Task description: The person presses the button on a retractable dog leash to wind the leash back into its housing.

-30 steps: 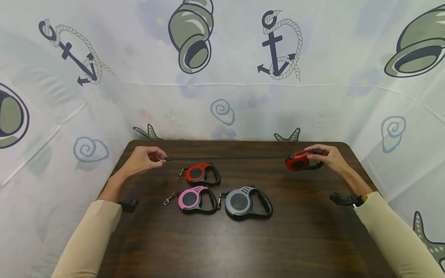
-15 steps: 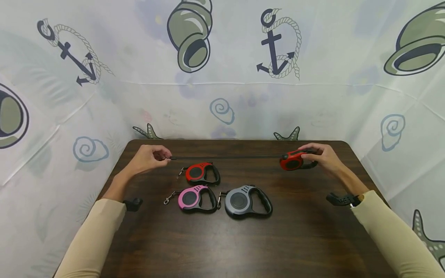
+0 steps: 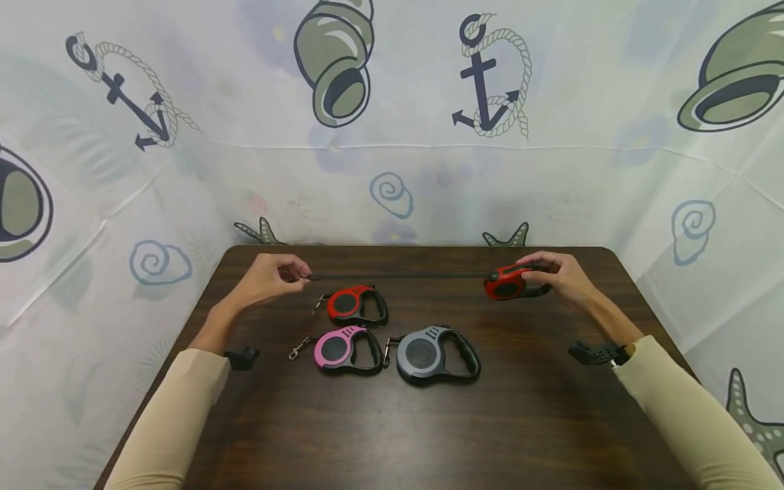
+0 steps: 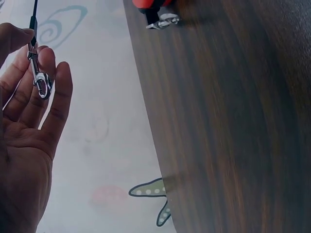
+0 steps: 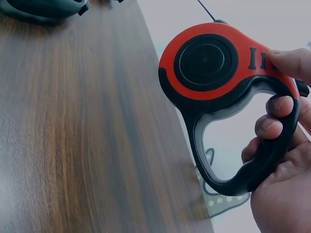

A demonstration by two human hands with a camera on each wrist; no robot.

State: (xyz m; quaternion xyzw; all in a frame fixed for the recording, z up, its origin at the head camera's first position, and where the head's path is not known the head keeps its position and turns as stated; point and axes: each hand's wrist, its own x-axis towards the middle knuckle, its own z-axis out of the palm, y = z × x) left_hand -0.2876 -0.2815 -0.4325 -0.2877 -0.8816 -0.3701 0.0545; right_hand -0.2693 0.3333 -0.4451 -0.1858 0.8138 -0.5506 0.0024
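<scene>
My right hand [image 3: 556, 273] holds a red and black retractable dog leash [image 3: 507, 282] above the far right of the table. In the right wrist view its fingers curl through the black handle [image 5: 279, 145], the thumb on the red casing. A thin black cord [image 3: 398, 276] runs taut from the casing across to my left hand [image 3: 275, 275]. There the thumb and fingers pinch the cord's end at the metal snap hook [image 4: 41, 80]. Just below the cord lies a second red leash [image 3: 346, 305]. Nearer are a pink leash [image 3: 335, 350] and a larger grey one [image 3: 422, 354].
The dark wooden table [image 3: 380, 435] ends at a patterned cloth backdrop [image 3: 416, 190] behind and at both sides. Each lying leash has its metal clip toward the left, and the grey one's clip [image 3: 386, 354] sits right at the pink handle.
Both hands have come closer together: the left moved right with the hook, the right moved left with the red leash. The stretch of cord between them is shorter. The lying leashes stayed put.
</scene>
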